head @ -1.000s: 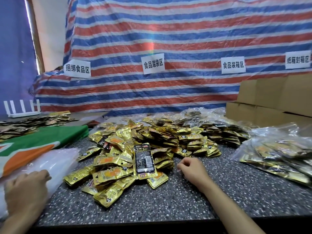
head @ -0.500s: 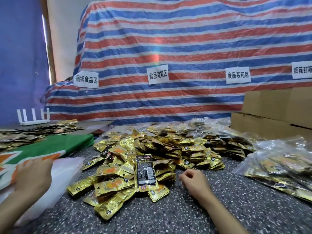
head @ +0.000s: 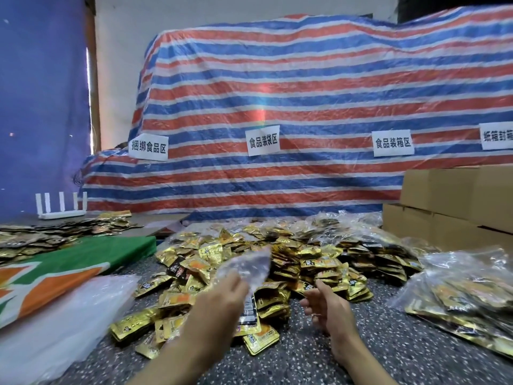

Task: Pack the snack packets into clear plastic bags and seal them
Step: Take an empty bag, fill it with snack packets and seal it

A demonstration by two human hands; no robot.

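The left hand (head: 219, 300) grips a clear plastic bag (head: 245, 266) at its 1 o'clock. The right hand (head: 326, 302), at 3 o'clock, is loosely curled, holding nothing; snack packets (head: 305, 259) lie behind.

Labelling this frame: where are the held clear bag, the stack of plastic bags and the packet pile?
clear bag (head: 247, 266): head view, crumpled middle.
stack of plastic bags (head: 63, 315): head view, top sheet.
packet pile (head: 319, 262): head view, central gold packet.

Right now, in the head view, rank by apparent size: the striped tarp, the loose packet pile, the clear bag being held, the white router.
1. striped tarp
2. packet pile
3. clear bag and white router look alike; the bag is nearer the camera, so unranked.
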